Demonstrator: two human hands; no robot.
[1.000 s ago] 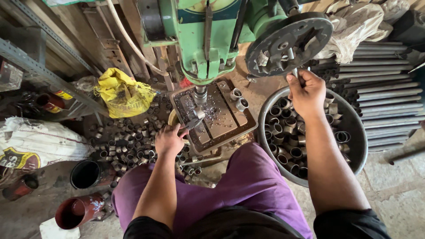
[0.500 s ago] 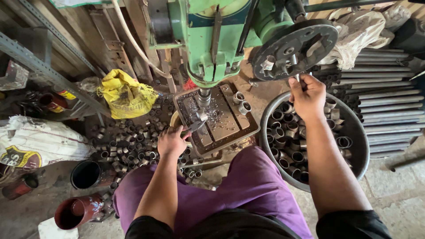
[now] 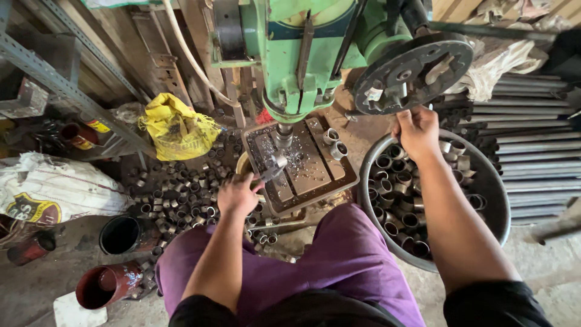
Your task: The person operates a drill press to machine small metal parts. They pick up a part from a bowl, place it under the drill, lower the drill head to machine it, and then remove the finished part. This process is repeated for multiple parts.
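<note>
You are steadying a short grey metal ring piece (image 3: 277, 161) on the steel drill-press plate (image 3: 315, 172), right beneath the drill spindle (image 3: 283, 134), so the bit can meet it square. Your left hand (image 3: 238, 194) is closed around a slim dark gripping tool (image 3: 264, 176) whose tip is reaching to the ring; that is keeping your fingers back from the spindle and the bright metal shavings (image 3: 298, 158) lying on the plate. Whether the tool's grip is actually pinching the ring or only pressing against it, you cannot tell from this view.

Your right hand (image 3: 417, 130) is wrapped shut around a handle at the lower edge of the black round feed wheel (image 3: 413, 72) on the side of the green drill press (image 3: 302, 54), placed there because that wheel is what drives the spindle down.

2 more grey rings (image 3: 334, 142) are sitting on the far corner of the plate, near the spindle but apart from the one being held.

Under your right forearm, a wide round metal basin (image 3: 493, 194) is holding many similar short rings, close by that arm. On the floor left of the plate, a loose heap of small rings (image 3: 175, 191) is spreading toward a crumpled yellow plastic bag (image 3: 177, 130). Long grey metal tubes (image 3: 532, 151) are lying stacked at the right. A dark red cylinder can (image 3: 106, 284) and a black round can (image 3: 121, 234) are resting near your left knee, well apart from the work.
</note>
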